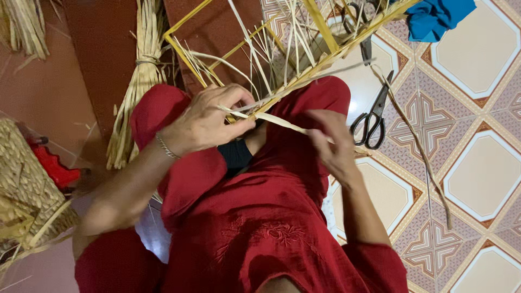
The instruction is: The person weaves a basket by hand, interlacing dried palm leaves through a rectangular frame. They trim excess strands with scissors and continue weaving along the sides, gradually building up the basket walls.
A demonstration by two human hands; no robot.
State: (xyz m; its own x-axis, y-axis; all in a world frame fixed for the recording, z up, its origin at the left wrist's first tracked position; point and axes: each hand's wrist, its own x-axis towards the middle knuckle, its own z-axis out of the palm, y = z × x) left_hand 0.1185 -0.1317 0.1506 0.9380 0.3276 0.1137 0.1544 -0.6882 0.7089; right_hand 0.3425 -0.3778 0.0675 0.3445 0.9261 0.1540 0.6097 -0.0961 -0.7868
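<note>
Straw strip: a flat, pale straw strip (279,122) runs between the two hands, just above the person's red lap, in the middle of the scene.
Left hand: the left hand (209,119) is closed on the left end of the strip and presses it against the frame. A thin bracelet (166,146) sits on that wrist.
Right hand: the right hand (335,142) pinches the right end of the strip with its fingertips. The two hands are a little apart, with the strip stretched between them.
Frame: a yellow stick frame (325,54) lies tilted across the knees and goes up to the far right. Many loose straw ends (271,49) stick out of it.
Clothes: the person wears red clothes (260,228), and a black band (236,153) shows near the left hand.
Scissors: black scissors (372,116) lie on the patterned tile floor (477,168), just to the right of the right hand.
Blue cloth: a blue cloth (437,17) lies far off at the right.
Straw bundle: a tied straw bundle (135,92) lies on the left.
Basket: a woven basket (27,190) sits at the left edge, with a red thing (54,165) beside it.
</note>
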